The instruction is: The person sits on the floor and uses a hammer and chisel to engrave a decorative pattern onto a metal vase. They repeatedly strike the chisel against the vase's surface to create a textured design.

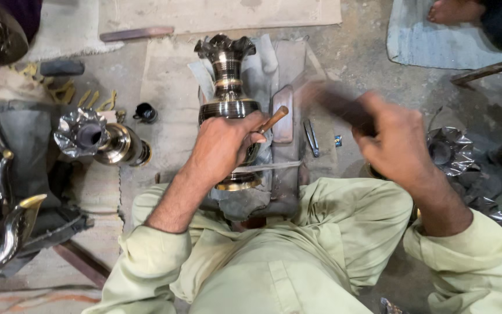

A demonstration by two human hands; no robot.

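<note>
A dark metal vase [226, 75] with brass bands and a ruffled rim lies on a padded grey cloth [265, 70] in front of me. My left hand [225, 145] rests over its belly and pinches a thin wooden-handled tool [274, 119] against it. My right hand [393, 139] is raised to the right, closed around a dark handle [338, 104] that is blurred by motion. The vase's brass foot [239, 183] shows below my left wrist.
A second vase [100, 139] lies on its side at the left, beside a small dark cup [145, 112]. Small pliers [312, 138] lie by the cloth. A ruffled metal piece [449, 151] sits at right. Another person's bare foot [454, 10] is at top right.
</note>
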